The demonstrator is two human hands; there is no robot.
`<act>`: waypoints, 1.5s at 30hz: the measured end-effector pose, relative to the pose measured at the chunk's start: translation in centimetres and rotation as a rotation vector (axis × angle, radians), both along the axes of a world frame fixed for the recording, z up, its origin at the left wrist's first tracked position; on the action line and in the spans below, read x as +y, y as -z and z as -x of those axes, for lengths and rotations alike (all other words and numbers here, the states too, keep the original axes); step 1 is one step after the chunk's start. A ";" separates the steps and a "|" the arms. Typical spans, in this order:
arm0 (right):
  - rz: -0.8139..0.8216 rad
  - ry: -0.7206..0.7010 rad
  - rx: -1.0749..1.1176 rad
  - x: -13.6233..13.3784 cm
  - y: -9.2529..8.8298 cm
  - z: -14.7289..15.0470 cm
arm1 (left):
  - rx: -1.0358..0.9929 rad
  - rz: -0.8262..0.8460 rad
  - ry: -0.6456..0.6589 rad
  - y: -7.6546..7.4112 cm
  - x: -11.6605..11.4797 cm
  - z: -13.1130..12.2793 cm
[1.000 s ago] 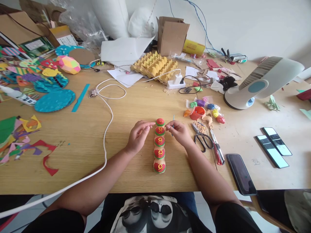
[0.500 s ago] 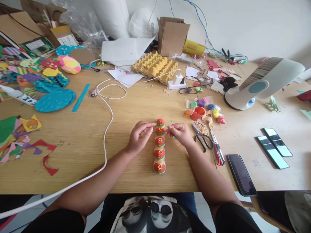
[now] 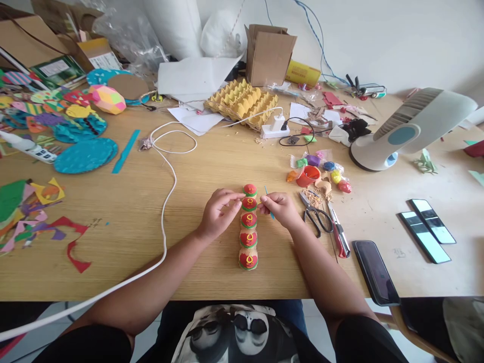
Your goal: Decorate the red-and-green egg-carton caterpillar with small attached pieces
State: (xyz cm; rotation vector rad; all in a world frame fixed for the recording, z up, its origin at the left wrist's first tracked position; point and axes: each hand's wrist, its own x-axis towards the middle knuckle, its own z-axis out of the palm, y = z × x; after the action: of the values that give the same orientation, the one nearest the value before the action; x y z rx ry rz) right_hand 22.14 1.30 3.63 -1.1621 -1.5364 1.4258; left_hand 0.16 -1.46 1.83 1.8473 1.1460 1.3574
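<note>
A row of several egg-carton cups [image 3: 248, 227], each capped in red and green with a yellow loop, lies along the table towards me. My left hand [image 3: 217, 212] rests at its left, fingers curled and pinched against the second cup from the far end. My right hand [image 3: 282, 208] sits at the right of the row, pinched on a thin blue stick [image 3: 268, 201] that points up and away, its fingertips close to the same cup.
Black scissors [image 3: 316, 216] and a red utility knife [image 3: 339, 233] lie right of my right hand, coloured clay lumps [image 3: 321, 170] behind them. A phone [image 3: 375, 271] lies at the front right edge, a white fan [image 3: 408, 128] at right. A white cable [image 3: 165, 201] crosses the left side. Paper scraps [image 3: 34, 212] lie far left.
The blue stick in my right hand has tilted and dropped from upright. My left fingers have closed in against the second cup. The row has not moved.
</note>
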 end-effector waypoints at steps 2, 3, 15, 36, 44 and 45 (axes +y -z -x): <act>-0.011 -0.039 -0.014 -0.3 -0.5 0.2 | 0.036 -0.024 0.018 -0.1 0.0 0.0; -0.023 -0.060 -0.023 -0.5 -0.7 0.3 | 0.054 -0.031 0.034 -0.1 0.0 0.0; -0.311 -0.142 -0.129 -1.9 -1.2 1.5 | 0.077 -0.260 0.101 -0.4 -0.3 -0.7; -0.266 -0.124 -0.067 -1.6 -0.6 1.2 | 0.072 -0.277 0.078 -0.2 -0.2 -0.2; -0.330 -0.140 -0.149 -1.6 -0.7 1.1 | 0.074 -0.236 0.073 -0.5 -0.2 -0.3; -0.333 -0.143 -0.155 -1.6 -0.7 1.0 | 0.077 -0.235 0.073 -0.5 -0.2 -0.3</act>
State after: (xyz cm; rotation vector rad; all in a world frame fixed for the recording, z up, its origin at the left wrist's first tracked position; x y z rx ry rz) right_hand 21.11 -0.28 4.36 -0.9936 -1.9132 1.1302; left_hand 0.44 -1.66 2.32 2.1021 0.9802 1.4417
